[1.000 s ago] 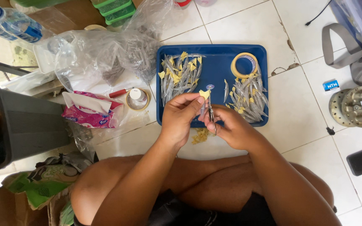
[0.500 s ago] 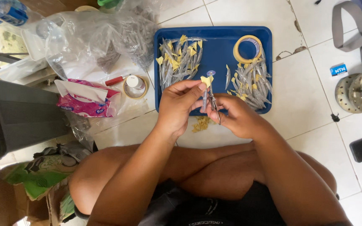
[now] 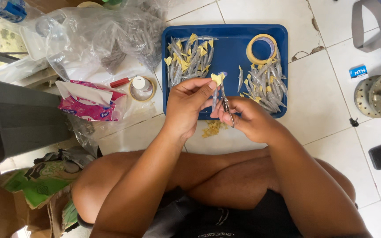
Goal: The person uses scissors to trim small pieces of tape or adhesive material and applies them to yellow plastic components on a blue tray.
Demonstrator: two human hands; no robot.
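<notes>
Both hands have barely shifted since half a second ago. Left hand (image 3: 186, 105) pinches a small clear tube with a yellow paper tag (image 3: 217, 79); right hand (image 3: 248, 119) grips thin metal tweezers (image 3: 225, 105) against it, over the near edge of the blue plastic tray (image 3: 230, 48). Bare tray lies between its two tube piles.

- The plastic bottle (image 3: 3, 9) and grey bag (image 3: 378, 33) are cut off by the frame's edges.
- The left hand (image 3: 188, 105) hides part of the blue tray's (image 3: 230, 53) near rim.
</notes>
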